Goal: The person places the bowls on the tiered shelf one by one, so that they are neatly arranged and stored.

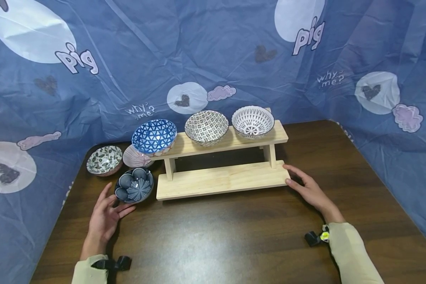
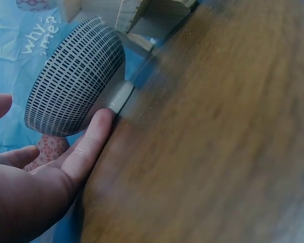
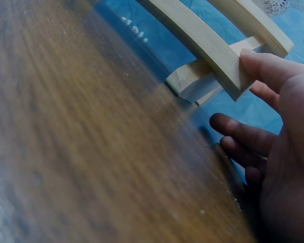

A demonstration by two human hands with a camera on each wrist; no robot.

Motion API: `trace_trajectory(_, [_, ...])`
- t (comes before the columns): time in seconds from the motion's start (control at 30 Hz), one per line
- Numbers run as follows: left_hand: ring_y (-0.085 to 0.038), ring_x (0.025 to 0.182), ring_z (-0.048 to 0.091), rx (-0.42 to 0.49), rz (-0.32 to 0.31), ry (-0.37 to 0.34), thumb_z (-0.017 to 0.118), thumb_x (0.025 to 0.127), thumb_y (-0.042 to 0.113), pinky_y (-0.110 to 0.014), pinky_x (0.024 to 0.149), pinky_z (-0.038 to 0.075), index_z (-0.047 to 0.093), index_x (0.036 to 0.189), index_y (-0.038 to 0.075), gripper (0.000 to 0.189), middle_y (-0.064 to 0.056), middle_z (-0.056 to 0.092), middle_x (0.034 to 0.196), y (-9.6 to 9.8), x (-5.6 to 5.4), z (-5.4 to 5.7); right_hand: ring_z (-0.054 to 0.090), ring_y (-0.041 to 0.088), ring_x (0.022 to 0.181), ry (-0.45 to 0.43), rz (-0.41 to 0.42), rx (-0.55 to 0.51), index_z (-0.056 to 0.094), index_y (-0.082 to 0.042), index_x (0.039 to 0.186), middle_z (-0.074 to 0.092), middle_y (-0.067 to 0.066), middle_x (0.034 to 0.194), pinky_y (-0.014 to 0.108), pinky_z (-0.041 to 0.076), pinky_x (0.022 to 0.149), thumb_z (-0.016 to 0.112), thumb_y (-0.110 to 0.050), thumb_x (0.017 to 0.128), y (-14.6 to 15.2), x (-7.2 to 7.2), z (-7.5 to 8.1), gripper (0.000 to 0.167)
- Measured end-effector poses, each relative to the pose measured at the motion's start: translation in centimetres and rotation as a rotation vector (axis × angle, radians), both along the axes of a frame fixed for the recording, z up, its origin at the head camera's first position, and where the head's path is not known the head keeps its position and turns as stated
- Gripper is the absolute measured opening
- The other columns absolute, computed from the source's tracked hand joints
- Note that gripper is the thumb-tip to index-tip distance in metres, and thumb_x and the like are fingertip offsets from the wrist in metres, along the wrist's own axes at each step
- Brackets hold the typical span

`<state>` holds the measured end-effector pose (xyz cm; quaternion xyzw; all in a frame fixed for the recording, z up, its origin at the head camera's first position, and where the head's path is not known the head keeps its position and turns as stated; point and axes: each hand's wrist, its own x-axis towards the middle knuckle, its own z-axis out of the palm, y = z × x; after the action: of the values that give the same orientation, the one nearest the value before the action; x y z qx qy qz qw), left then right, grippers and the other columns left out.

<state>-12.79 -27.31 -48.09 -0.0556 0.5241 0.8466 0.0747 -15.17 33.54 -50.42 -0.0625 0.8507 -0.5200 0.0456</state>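
Note:
My left hand (image 1: 104, 217) is at the near left of a dark blue bowl (image 1: 135, 185) with a petal pattern inside; its thumb touches the bowl's foot while the other fingers extend along the left side. In the left wrist view, this bowl (image 2: 78, 81) shows a checked outer wall. My right hand (image 1: 309, 189) touches the right end of a two-tier wooden stand (image 1: 220, 179), thumb at the front corner and index finger toward the back corner. The other right fingers (image 3: 243, 134) hang loosely bent below the board. Both hands have their fingers spread.
On the upper tier sit a blue triangle-patterned bowl (image 1: 154, 136), a dark-patterned bowl (image 1: 206, 127) and a white bowl with dark strokes (image 1: 253, 121). A leaf-patterned bowl (image 1: 104, 159) and a pinkish bowl (image 1: 136, 157) stand left on the brown table (image 1: 213, 240). Blue cloth (image 1: 145, 51) hangs behind.

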Motion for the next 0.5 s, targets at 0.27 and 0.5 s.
trace_trajectory(0.27, [-0.023, 0.095, 0.075, 0.034, -0.022, 0.053, 0.034, 0.106, 0.011, -0.038, 0.081, 0.064, 0.008, 0.155, 0.025, 0.057, 0.009, 0.068, 0.12, 0.33, -0.27, -0.35, 0.029, 0.042, 0.147, -0.004, 0.003, 0.006, 0.042, -0.01, 0.151, 0.034, 0.019, 0.161, 0.068, 0.021, 0.118, 0.057, -0.027, 0.102, 0.05, 0.02, 0.22, 0.054])
trace_trajectory(0.5, [-0.022, 0.096, 0.075, 0.014, -0.039, 0.062, 0.035, 0.106, 0.009, -0.038, 0.082, 0.064, 0.015, 0.155, 0.028, 0.056, 0.011, 0.06, 0.126, 0.52, -0.49, -0.48, 0.029, 0.043, 0.147, 0.0, 0.005, -0.007, 0.042, -0.009, 0.151, 0.034, 0.02, 0.161, 0.068, 0.021, 0.119, 0.057, -0.026, 0.102, -0.03, 0.08, 0.15, 0.054])
